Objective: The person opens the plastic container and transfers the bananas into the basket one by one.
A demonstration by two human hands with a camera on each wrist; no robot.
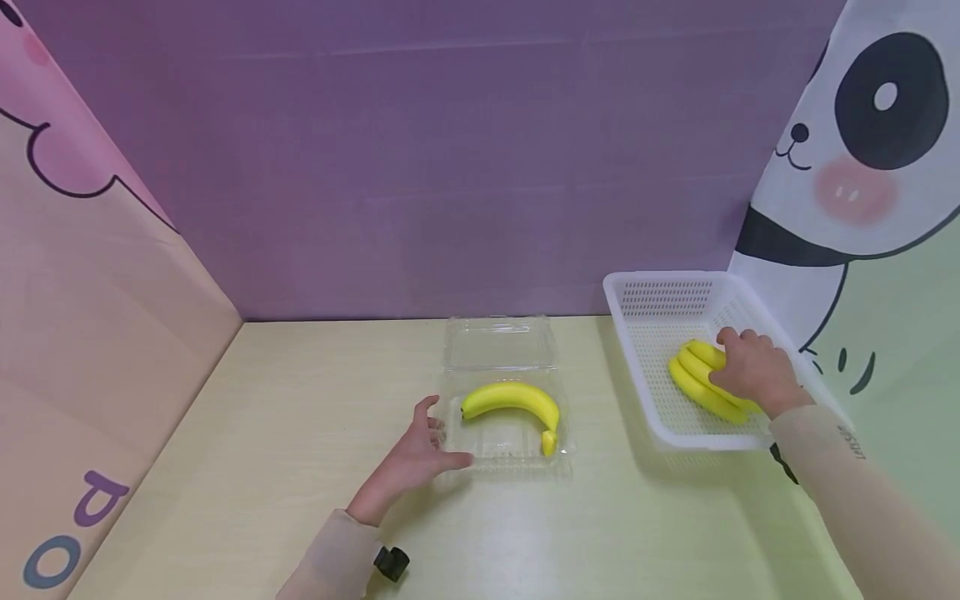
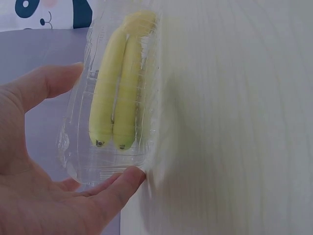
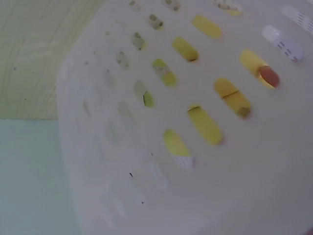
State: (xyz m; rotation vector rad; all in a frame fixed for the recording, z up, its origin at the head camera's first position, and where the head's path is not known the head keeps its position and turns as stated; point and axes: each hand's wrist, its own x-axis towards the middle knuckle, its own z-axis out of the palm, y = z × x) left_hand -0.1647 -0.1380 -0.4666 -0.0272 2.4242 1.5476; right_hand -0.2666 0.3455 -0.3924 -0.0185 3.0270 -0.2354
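A clear plastic clamshell box (image 1: 501, 344) lies with its lid folded back, and a yellow banana (image 1: 510, 395) rests in it. My left hand (image 1: 420, 454) touches the box's left end, thumb and fingers spread wide. The left wrist view shows two banana shapes (image 2: 105, 88) side by side through the plastic; I cannot tell whether one is a reflection. My right hand (image 1: 753, 367) reaches into a white slotted basket (image 1: 637, 367) and grips a bunch of bananas (image 1: 693, 383) from above. The right wrist view shows yellow and a fingertip (image 3: 269, 76) through the basket's slots.
The basket stands at the right of the pale wood tabletop (image 1: 315, 400), close to the printed side panel (image 1: 900, 317). A purple backdrop (image 1: 420, 167) rises behind the table, and another printed panel (image 1: 112, 333) borders it on the left.
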